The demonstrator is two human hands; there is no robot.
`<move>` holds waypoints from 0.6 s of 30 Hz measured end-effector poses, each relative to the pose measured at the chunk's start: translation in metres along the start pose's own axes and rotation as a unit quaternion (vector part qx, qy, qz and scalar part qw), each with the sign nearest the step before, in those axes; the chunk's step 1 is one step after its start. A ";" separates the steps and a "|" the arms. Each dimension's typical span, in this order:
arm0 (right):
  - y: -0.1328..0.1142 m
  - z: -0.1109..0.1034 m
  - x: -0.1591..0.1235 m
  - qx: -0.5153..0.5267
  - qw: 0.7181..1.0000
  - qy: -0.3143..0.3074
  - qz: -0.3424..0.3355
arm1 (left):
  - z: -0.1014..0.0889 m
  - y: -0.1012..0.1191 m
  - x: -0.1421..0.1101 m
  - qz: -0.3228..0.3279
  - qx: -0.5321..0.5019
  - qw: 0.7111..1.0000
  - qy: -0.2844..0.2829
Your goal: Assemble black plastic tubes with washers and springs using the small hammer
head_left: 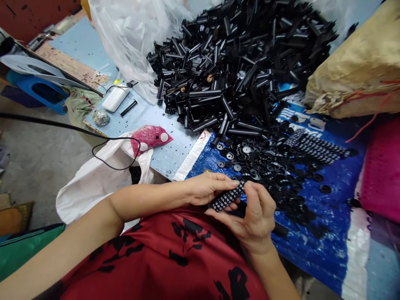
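Close in front of my body, both hands hold a short black piece with rows of small white characters (228, 197). My left hand (208, 187) grips it from the left, thumb along its upper edge and fingertips showing beneath. On the other side, my right hand (258, 212) has its fingertips at the piece's upper right end and its thumb near the lower left end. The piece lies tilted, right end higher. Just beyond my hands, many small black discs (250, 158) lie scattered on a blue plastic sheet (325, 250). More character-covered black pieces (318, 146) lie side by side there.
A large heap of black tube-shaped parts (225, 75) fills the table's back. A clear plastic bag (125, 37) lies left of it, a tan sack (356, 62) right. Nearer left are a pink packet (153, 138), a white plastic bag (84, 183) and a black cable (56, 122).
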State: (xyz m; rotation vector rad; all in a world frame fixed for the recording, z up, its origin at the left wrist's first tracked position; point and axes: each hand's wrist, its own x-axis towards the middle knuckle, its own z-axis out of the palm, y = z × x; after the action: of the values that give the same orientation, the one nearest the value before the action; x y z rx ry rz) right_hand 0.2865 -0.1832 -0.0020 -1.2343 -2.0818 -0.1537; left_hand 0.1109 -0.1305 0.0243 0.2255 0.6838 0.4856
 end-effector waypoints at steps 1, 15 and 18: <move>-0.001 0.000 0.001 0.006 1.000 -0.009 0.011 | 0.000 0.001 0.001 0.000 0.006 1.000 0.001; 0.008 0.002 -0.001 -0.011 0.999 -0.041 -0.022 | -0.003 -0.008 0.011 -0.023 0.025 0.999 -0.001; 0.006 0.002 -0.005 0.010 0.998 -0.056 -0.019 | 0.000 -0.004 0.004 0.003 0.063 0.997 0.032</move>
State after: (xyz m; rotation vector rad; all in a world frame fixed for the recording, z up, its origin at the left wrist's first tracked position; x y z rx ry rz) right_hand 0.2916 -0.1826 -0.0076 -1.2155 -2.1988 -0.0824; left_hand 0.1148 -0.1319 0.0210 0.3330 0.7770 0.4578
